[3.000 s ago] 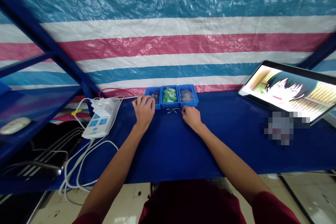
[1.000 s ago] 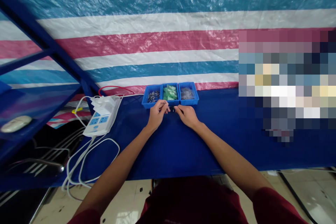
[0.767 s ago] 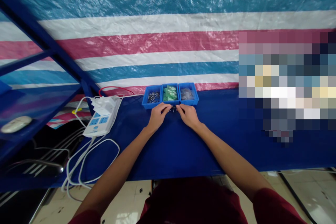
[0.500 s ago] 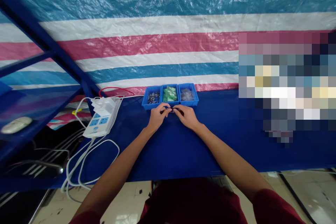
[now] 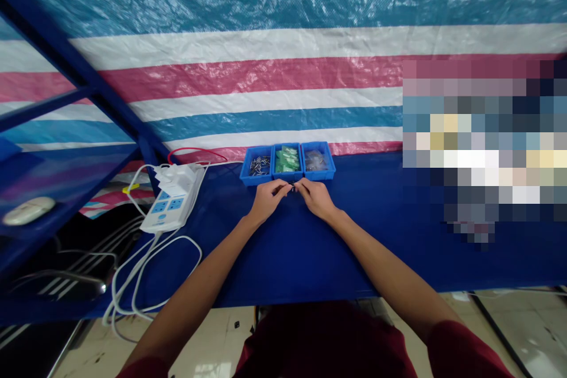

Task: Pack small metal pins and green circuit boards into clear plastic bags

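Pinching small pieces (image 5: 293, 187), hands (image 5: 267, 198) (image 5: 318, 197) close

Striped plastic sheeting (image 5: 266, 6) behind, blue frame (image 5: 111, 110) at left, blue tabletop (image 5: 301, 260), pale tiled floor (image 5: 208, 339) below

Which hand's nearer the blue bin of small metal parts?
Left. The left hand is just in front of the metal-parts bin; the right hand is farther right, in front of the rightmost bin.
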`<state>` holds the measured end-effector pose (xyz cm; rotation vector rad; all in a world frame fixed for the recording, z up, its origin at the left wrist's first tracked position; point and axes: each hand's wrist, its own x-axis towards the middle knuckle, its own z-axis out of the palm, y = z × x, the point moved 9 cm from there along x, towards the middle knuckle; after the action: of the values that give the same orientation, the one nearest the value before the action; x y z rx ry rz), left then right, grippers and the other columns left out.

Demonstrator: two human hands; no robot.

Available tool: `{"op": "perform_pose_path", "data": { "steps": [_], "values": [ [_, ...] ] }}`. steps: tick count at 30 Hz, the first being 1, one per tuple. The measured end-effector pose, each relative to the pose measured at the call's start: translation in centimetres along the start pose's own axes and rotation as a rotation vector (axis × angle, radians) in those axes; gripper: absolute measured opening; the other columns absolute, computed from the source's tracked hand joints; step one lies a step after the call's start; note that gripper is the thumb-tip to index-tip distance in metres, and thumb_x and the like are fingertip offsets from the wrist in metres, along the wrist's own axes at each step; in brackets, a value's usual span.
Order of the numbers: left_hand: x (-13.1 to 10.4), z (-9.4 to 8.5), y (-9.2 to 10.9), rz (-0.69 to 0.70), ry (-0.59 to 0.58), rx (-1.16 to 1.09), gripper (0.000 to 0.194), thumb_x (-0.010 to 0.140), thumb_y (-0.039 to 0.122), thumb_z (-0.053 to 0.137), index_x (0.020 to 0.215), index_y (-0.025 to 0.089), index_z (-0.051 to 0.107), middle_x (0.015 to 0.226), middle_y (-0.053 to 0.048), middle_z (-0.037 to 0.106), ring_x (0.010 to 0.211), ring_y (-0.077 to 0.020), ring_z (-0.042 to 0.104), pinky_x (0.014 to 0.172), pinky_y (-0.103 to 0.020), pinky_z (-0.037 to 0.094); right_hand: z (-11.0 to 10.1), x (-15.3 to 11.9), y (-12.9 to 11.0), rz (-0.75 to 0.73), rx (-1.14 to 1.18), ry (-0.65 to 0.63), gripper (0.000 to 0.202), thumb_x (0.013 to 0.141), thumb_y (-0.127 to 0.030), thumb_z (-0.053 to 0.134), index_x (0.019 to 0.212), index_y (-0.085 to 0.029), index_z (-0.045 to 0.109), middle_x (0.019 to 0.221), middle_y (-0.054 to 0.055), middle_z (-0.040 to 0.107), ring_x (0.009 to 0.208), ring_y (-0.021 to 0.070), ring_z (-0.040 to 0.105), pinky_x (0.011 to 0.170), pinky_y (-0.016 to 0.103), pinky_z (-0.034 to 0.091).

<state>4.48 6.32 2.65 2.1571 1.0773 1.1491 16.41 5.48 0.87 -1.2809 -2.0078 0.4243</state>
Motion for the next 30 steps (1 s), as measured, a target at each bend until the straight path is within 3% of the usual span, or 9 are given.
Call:
{"op": "perform_pose_path", "data": {
  "steps": [4,8,10,15,17,19,22,26,30],
  "values": [
    [0.0,-2.3,1.6,0.167,0.151,0.201,0.032,0.093,0.038,0.050,0.072,0.017,0.064,0.064,-0.002,0.063,0.058,-0.0128,0.057,0.062,-0.025,0.045,-0.5,0.0,0.9,0.093,-0.061,0.059,0.040,0.100,-0.034,0.031,0.083,-0.018,0.063,0.078,0.004,0.069,0.073,0.0151,0.064,0.069,0.022,0.040],
    [-0.6,-8.2,2.9,0.297,0.585,0.391,0.026,0.092,0.036,0.050,0.081,0.017,0.065,0.077,-0.007,0.065,0.074,-0.0177,0.060,0.074,-0.031,0.046,-1.1,0.1,1.6,0.164,-0.125,0.100,0.038,0.100,-0.033,0.032,0.088,-0.017,0.065,0.078,0.005,0.070,0.073,0.0164,0.065,0.067,0.022,0.039],
    [-0.4,-10.3,2.5,0.235,0.701,0.470,0.027,0.092,0.038,0.050,0.086,0.017,0.066,0.084,-0.010,0.066,0.083,-0.0209,0.060,0.080,-0.035,0.044,-1.2,0.1,1.6,0.176,-0.151,0.096,0.037,0.099,-0.032,0.034,0.089,-0.017,0.065,0.078,0.005,0.070,0.073,0.0166,0.065,0.067,0.023,0.039],
    [1.7,-9.5,-1.0,-0.285,0.342,0.857,0.033,0.086,0.045,0.055,0.082,0.016,0.070,0.071,-0.011,0.067,0.077,-0.0282,0.063,0.069,-0.033,0.042,-0.4,0.1,2.1,0.228,-0.218,-0.005,0.029,0.097,-0.030,0.040,0.097,-0.018,0.067,0.082,0.005,0.070,0.078,0.0183,0.064,0.068,0.024,0.040],
    [1.6,-8.7,-1.3,-0.368,0.266,0.950,0.036,0.089,0.045,0.050,0.085,0.016,0.071,0.074,-0.012,0.069,0.076,-0.0278,0.064,0.066,-0.031,0.039,0.4,0.1,1.9,0.191,-0.224,-0.062,0.026,0.095,-0.028,0.044,0.108,-0.020,0.066,0.091,0.005,0.069,0.084,0.0182,0.064,0.071,0.025,0.042],
    [1.5,-7.5,-1.0,-0.316,0.239,0.968,0.036,0.092,0.041,0.045,0.084,0.017,0.071,0.075,-0.011,0.070,0.072,-0.0237,0.064,0.061,-0.027,0.036,1.0,0.1,1.5,0.128,-0.239,-0.107,0.030,0.094,-0.028,0.045,0.119,-0.022,0.062,0.102,0.006,0.066,0.090,0.0178,0.063,0.075,0.025,0.044],
    [1.4,-5.1,-0.3,-0.103,0.179,0.904,0.036,0.094,0.036,0.044,0.078,0.017,0.070,0.071,-0.008,0.070,0.065,-0.0179,0.064,0.056,-0.025,0.033,1.7,-0.1,1.0,0.080,-0.287,-0.159,0.036,0.095,-0.029,0.045,0.127,-0.023,0.059,0.113,0.008,0.060,0.094,0.0179,0.061,0.079,0.027,0.046],
    [0.8,-1.6,0.7,0.194,0.043,0.768,0.031,0.095,0.032,0.046,0.081,0.018,0.070,0.075,-0.004,0.071,0.067,-0.0145,0.064,0.057,-0.024,0.037,2.3,-0.2,0.9,0.061,-0.337,-0.205,0.034,0.094,-0.026,0.046,0.124,-0.022,0.061,0.115,0.008,0.057,0.096,0.0182,0.061,0.080,0.027,0.047],
    [0.1,0.2,0.9,0.287,-0.033,0.692,0.026,0.095,0.026,0.046,0.092,0.018,0.069,0.086,-0.004,0.071,0.076,-0.0142,0.065,0.064,-0.023,0.042,2.3,-0.1,0.9,0.062,-0.340,-0.213,0.030,0.094,-0.026,0.047,0.119,-0.021,0.063,0.115,0.007,0.058,0.094,0.0178,0.061,0.078,0.027,0.046]
  ]
}}
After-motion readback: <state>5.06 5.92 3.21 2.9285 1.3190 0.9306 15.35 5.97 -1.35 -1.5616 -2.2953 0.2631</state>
